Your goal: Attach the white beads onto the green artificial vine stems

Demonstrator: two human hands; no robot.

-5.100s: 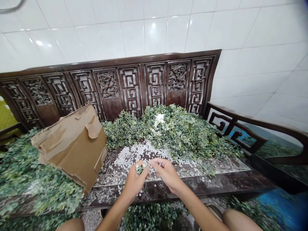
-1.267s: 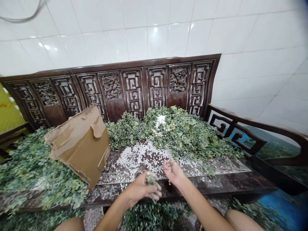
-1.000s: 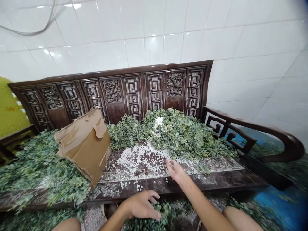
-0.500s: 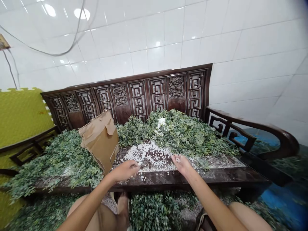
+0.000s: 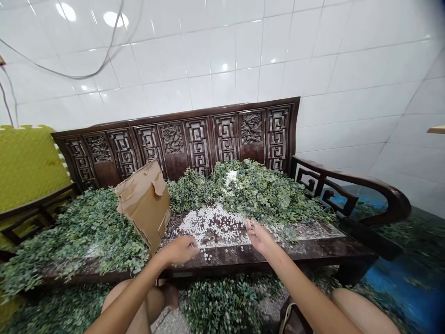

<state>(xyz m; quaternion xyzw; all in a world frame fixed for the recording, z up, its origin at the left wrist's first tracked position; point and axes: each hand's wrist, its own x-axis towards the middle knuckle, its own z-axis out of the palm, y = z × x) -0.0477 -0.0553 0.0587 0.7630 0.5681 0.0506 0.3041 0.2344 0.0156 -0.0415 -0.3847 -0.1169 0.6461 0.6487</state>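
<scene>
My left hand (image 5: 179,250) rests palm down at the front of a dark wooden bench seat (image 5: 222,259), its fingers together beside scattered small white beads (image 5: 208,227). My right hand (image 5: 259,236) hovers at the right end of that white scatter, fingers loosely bunched. I cannot tell whether they pinch a bead. Behind the beads rises a heap of artificial green leafy garlands (image 5: 250,192), with a white patch near its top. A torn cardboard sheet (image 5: 144,206) leans on the foliage left of the beads. Neither hand touches it.
A carved dark wood bench back (image 5: 174,139) stands against a white tile wall (image 5: 208,55). A curved armrest (image 5: 368,183) is at right. More garlands (image 5: 222,301) lie on the floor by my knees (image 5: 361,311). A green foam mat (image 5: 28,162) stands at left.
The leaf sprig once held in my hands is gone from them. My hands have moved apart over the seat, and the view has tilted upward and shifted, showing more wall.
</scene>
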